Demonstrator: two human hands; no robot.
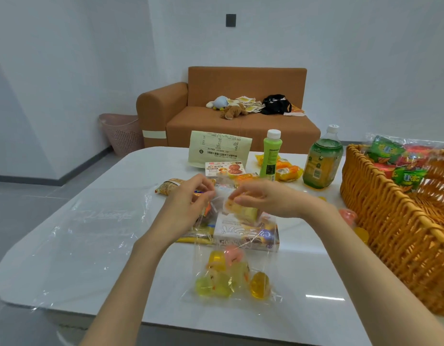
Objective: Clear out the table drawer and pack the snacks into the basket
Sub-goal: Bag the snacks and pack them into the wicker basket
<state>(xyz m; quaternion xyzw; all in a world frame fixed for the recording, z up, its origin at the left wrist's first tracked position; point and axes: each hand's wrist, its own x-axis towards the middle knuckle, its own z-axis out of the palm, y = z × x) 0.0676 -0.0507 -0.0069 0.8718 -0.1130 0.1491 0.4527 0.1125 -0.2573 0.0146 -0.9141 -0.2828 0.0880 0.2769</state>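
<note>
A clear plastic bag [231,273] hangs above the white table [315,283], with several yellow and pink jelly cups in its bottom. My left hand [191,196] pinches the bag's left top edge. My right hand [271,198] holds a pale yellow jelly cup [238,208] at the bag's mouth. The wicker basket [390,221] stands at the right with green and red snack packs [400,163] inside. Loose jelly cups [350,218] lie on the table beside the basket. The drawer is out of view.
Behind my hands lie a white snack box [248,236], a cookie box [226,169], a pale pouch [219,148], a green bottle [271,156], a tea bottle [322,161] and orange packets [288,172]. An empty clear bag [91,233] lies at left. A sofa stands beyond.
</note>
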